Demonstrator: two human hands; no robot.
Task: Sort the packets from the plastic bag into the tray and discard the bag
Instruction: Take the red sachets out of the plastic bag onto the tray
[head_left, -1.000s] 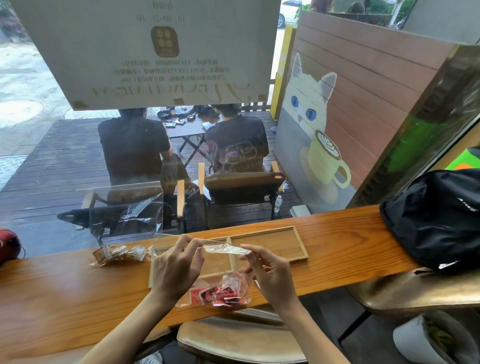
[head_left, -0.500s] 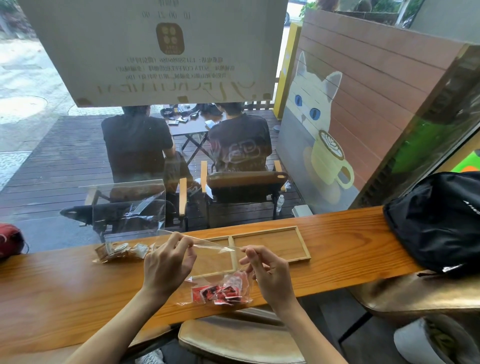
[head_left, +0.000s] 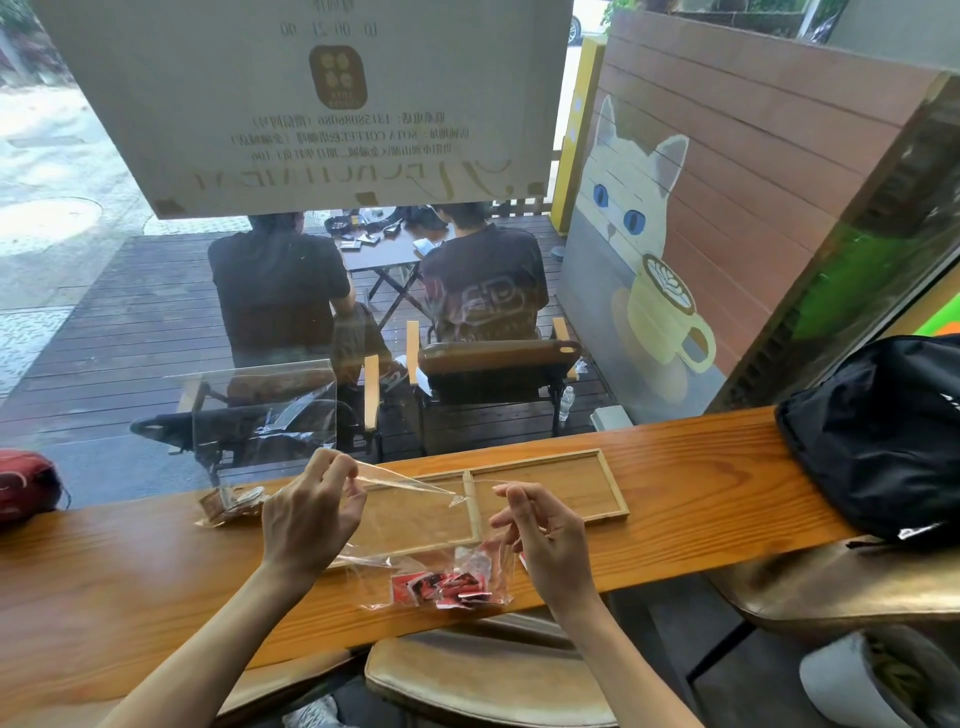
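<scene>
Left hand (head_left: 309, 512) and right hand (head_left: 540, 525) each pinch the plastic bag (head_left: 415, 519) mouth, above the counter's (head_left: 130, 571) near edge. Red packets (head_left: 447, 587) sit in the bag's bottom; tray (head_left: 613, 488) behind.

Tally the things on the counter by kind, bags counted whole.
Plastic bags: 2, red packets, brown packets
Tray: 1
Black backpack: 1
Red object, left edge: 1
Total: 5
</scene>
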